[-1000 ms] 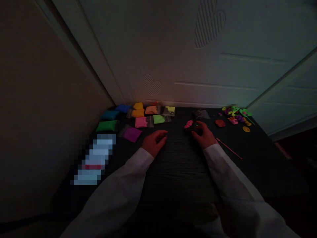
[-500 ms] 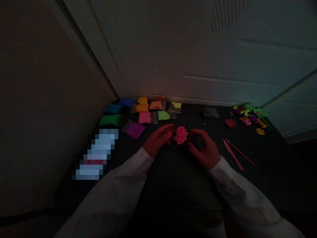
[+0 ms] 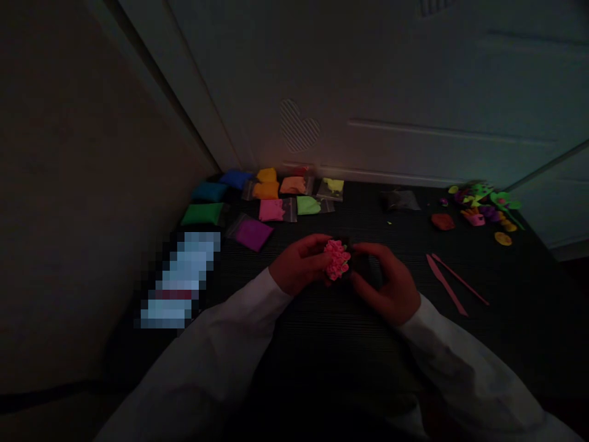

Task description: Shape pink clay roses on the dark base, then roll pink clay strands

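Observation:
A pink, bumpy clay piece (image 3: 337, 259) sits between both of my hands over the dark ribbed table (image 3: 331, 319). The fingers of my left hand (image 3: 301, 271) curl against its left side. On its right, my right hand (image 3: 386, 280) closes around it, and something dark seems to lie under the pink piece. Both sleeves are white. The scene is very dim.
Several small bags of coloured clay (image 3: 271, 210) lie at the back left near the white panelled wall. Two pink modelling tools (image 3: 445, 285) rest to the right. Small clay figures (image 3: 483, 209) and a red lump (image 3: 442, 221) sit at the back right. A blurred-out item (image 3: 181, 279) lies at left.
My right hand brought the pink clay piece from farther back toward me, and my left hand came in to meet it. Both hands now hold it together, slightly nearer.

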{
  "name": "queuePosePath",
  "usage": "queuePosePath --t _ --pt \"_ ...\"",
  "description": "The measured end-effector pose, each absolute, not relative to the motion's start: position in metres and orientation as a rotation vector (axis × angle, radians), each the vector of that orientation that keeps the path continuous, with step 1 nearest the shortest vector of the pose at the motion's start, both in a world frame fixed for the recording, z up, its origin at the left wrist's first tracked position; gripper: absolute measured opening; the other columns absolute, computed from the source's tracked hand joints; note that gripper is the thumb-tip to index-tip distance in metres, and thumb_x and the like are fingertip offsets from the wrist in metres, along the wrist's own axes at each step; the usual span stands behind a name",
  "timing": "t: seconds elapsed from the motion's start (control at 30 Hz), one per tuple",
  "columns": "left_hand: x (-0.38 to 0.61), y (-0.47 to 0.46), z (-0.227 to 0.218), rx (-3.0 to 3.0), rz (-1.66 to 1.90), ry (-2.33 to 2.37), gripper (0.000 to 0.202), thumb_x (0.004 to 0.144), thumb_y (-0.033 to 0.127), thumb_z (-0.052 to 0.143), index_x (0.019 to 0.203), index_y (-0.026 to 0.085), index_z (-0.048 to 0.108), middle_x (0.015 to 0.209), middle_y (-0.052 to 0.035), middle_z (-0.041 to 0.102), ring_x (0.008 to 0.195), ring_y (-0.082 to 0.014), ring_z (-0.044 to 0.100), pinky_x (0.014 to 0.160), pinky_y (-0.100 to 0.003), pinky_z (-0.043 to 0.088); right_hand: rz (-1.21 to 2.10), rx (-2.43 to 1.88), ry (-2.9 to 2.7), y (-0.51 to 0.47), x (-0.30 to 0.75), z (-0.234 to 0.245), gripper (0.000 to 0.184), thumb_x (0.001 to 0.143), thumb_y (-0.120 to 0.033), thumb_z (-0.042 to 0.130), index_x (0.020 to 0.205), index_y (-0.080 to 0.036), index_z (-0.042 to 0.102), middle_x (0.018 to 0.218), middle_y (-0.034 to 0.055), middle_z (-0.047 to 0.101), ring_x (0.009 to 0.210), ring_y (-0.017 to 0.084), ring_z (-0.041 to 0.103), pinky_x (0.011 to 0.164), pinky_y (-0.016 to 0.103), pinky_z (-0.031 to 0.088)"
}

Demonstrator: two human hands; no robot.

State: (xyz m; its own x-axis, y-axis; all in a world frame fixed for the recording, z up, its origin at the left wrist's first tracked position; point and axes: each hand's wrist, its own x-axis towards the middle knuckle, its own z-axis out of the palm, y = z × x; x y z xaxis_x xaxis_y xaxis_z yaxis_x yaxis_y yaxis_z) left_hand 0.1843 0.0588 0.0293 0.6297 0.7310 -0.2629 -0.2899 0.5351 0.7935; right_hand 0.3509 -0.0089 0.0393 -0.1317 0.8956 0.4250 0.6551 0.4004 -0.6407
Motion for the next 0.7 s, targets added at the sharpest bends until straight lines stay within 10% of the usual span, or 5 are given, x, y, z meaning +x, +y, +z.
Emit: queuePosePath --t 0.7 --pt "0.1834 0.0593 0.0247 0.608 0.563 0.414 0.026 0.060 0.013 0.067 0.085 0.017 0.060 0.075 0.0015 0.065 0.063 -0.0085 0.061 0.058 -0.018 0.050 0.445 -1.181 -1.758 -0.0126 0.3490 0.0441 0.027 0.070 -0.017 0.057 0.096 -0.023 0.052 0.090 0.0022 0.059 0.085 0.015 0.055 0.075 0.030 0.044"
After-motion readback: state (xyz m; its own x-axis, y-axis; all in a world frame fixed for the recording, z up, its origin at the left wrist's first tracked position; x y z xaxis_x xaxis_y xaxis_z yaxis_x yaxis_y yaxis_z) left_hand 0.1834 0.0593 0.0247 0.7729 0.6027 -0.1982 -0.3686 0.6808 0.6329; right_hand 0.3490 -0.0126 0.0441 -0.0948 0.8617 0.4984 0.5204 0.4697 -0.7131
